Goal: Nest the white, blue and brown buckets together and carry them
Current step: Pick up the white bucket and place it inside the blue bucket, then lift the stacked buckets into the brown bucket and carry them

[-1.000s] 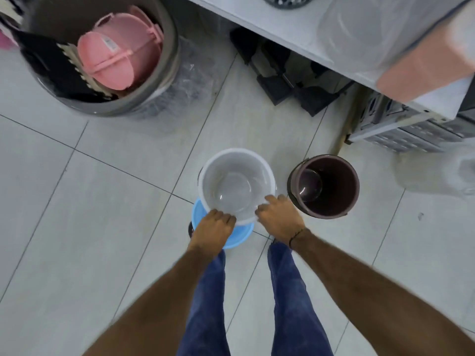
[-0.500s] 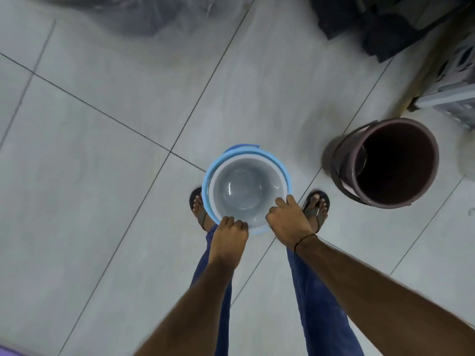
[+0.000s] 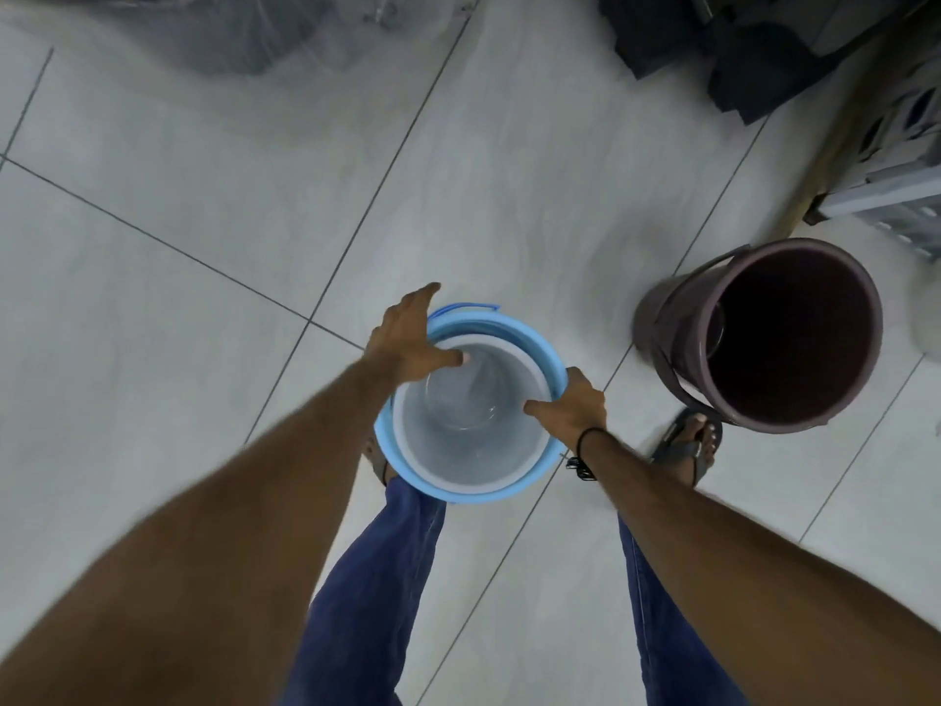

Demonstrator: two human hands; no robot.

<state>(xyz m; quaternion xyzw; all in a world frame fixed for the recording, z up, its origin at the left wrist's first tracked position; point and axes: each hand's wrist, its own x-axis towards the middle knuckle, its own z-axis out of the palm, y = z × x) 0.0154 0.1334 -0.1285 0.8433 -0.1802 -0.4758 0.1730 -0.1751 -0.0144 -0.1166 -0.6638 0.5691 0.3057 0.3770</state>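
Note:
The white bucket (image 3: 473,445) sits nested inside the blue bucket (image 3: 534,343), whose rim rings it, in front of my legs. My left hand (image 3: 410,338) grips the far-left rim of the pair, thumb inside the white bucket. My right hand (image 3: 573,405) holds the right rim, fingers over the edge. The brown bucket (image 3: 764,338) stands upright on the floor to the right, apart from both hands, its handle hanging on the left side.
Pale floor tiles (image 3: 203,206) spread to the left and ahead. Dark objects (image 3: 738,48) and a grey slatted crate (image 3: 896,160) lie at the upper right, clear plastic wrap (image 3: 229,22) at the upper left. My sandalled right foot (image 3: 687,440) stands beside the brown bucket.
The white bucket has gone down into the blue one. Both hands have shifted from the near rim to opposite sides of it, and the nested pair looks nearer the camera.

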